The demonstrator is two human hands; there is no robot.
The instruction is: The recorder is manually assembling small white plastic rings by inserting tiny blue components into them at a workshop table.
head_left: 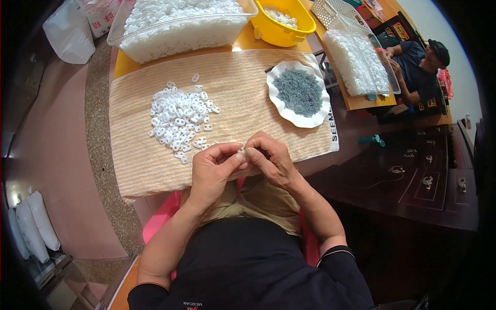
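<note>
Just past the towel's near edge, above my lap, my two hands meet. My left hand (213,166) is closed in a pinch on a small white plastic piece with holes (241,151). Thumb and forefinger of my right hand (273,161) press together against the same piece; whatever else they grip is hidden. Beyond my left hand lies a loose pile of white two-holed plastic pieces (181,114), a few strays around it. Farther right, a white wavy-rimmed plate (306,123) carries a heap of small grey-blue translucent pieces (297,92).
A striped towel (243,103) covers the table. At the far side stand a clear bin (191,44) full of white pieces and a yellow basin (287,37). Another filled bin (356,64) is at the right, near a seated person (421,72). White sacks (70,33) stand far left.
</note>
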